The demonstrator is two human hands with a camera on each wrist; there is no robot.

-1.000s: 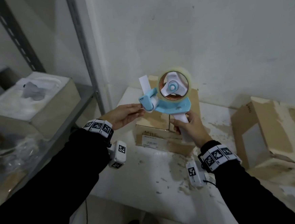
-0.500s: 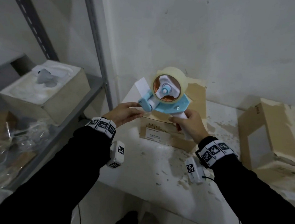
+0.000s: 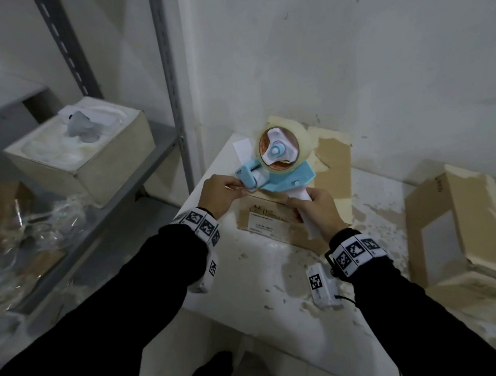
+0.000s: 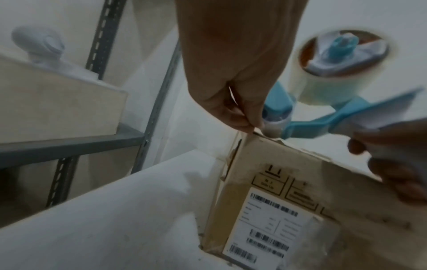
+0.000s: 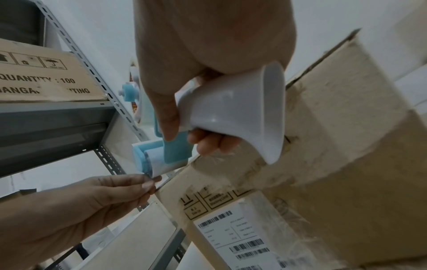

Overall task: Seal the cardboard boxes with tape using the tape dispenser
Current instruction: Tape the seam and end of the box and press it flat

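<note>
A blue tape dispenser (image 3: 281, 179) with a clear tape roll (image 3: 279, 151) hangs just above a small labelled cardboard box (image 3: 270, 224) on the white table (image 3: 242, 280). My right hand (image 3: 305, 210) grips its white handle (image 5: 231, 113). My left hand (image 3: 238, 188) pinches the tape end at the roller (image 4: 275, 122), right by the box's near top corner (image 4: 256, 138). In the right wrist view my left hand (image 5: 150, 182) pinches just under the roller (image 5: 159, 162), beside the box (image 5: 312, 182). The left wrist view shows the tape roll (image 4: 335, 84) above the box.
A larger cardboard box (image 3: 466, 224) stands at the table's right. A grey metal shelf (image 3: 139, 178) on the left holds an open box of white foam (image 3: 84, 159) and crumpled plastic wrap (image 3: 36, 231). The wall is close behind the small box.
The dispenser has come down and tilted slightly toward the box's near left corner. Both hands keep their hold; the head view has shifted.
</note>
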